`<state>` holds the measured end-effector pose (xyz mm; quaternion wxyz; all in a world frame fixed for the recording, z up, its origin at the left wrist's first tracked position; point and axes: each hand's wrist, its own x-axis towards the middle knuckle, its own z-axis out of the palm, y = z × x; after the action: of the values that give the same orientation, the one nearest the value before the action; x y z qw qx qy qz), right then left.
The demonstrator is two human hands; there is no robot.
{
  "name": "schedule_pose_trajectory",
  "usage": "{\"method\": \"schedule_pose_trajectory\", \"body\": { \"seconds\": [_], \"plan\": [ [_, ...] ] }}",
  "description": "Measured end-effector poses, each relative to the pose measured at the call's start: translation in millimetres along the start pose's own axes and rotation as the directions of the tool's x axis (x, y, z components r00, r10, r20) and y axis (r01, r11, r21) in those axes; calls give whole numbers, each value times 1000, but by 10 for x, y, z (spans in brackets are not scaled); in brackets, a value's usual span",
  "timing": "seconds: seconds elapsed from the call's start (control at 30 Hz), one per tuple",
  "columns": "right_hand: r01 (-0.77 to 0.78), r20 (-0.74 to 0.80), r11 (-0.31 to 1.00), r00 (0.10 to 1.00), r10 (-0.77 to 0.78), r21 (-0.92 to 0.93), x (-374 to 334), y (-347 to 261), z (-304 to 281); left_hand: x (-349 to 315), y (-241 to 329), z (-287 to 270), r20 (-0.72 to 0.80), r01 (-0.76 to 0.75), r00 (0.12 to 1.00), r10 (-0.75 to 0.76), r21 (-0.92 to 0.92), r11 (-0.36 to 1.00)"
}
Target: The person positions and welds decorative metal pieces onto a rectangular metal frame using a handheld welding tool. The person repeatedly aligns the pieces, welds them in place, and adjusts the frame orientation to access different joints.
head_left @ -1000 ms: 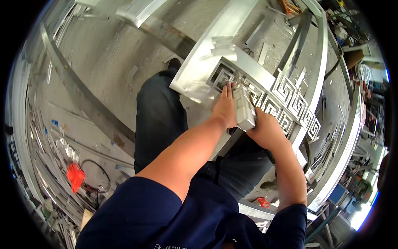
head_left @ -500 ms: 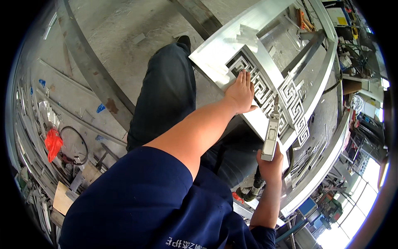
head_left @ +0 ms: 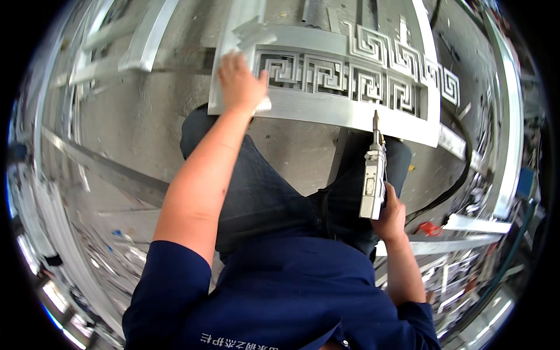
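Note:
My left hand (head_left: 240,84) is over the left end of a silver metal frame (head_left: 344,111), its fingers stretched and slightly blurred. I cannot tell whether its palm touches the metal. In my right hand (head_left: 391,217) is a white-and-grey welding gun (head_left: 372,184), its narrow nozzle pointing away from me at the frame's near rail. A fretwork panel (head_left: 330,77) of square spirals sits within the frame opening. Another fretwork strip (head_left: 408,60) lies across the frame's far rail and sticks out past its right end. Close to my left hand, small flat metal pieces (head_left: 254,36) rest on the frame.
The frame lies over my knees (head_left: 268,192). A dark cable (head_left: 461,184) curves along the right. Metal bars (head_left: 466,242) and scraps lie at the lower right, near a red item (head_left: 430,228). Another pale frame (head_left: 143,46) stands at the far left.
The view has turned, so the frame now lies nearly crosswise. My left hand has shifted from beside the fretwork to the frame's left end. The gun's nozzle has drawn back from the fretwork.

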<state>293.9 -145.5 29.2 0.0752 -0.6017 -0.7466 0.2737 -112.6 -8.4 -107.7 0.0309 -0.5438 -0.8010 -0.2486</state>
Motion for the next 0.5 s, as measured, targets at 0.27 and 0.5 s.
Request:
{"method": "schedule_pose_trajectory", "body": {
  "seconds": [0.27,0.5],
  "plan": [
    [72,-116,997,991,-72,-1,56,113,48,438,34,62,212,313,903,-375,275,909],
    [61,-121,997,991,-54,56,100,224,39,580,235,105,212,385,842,-497,409,827]
  ]
}}
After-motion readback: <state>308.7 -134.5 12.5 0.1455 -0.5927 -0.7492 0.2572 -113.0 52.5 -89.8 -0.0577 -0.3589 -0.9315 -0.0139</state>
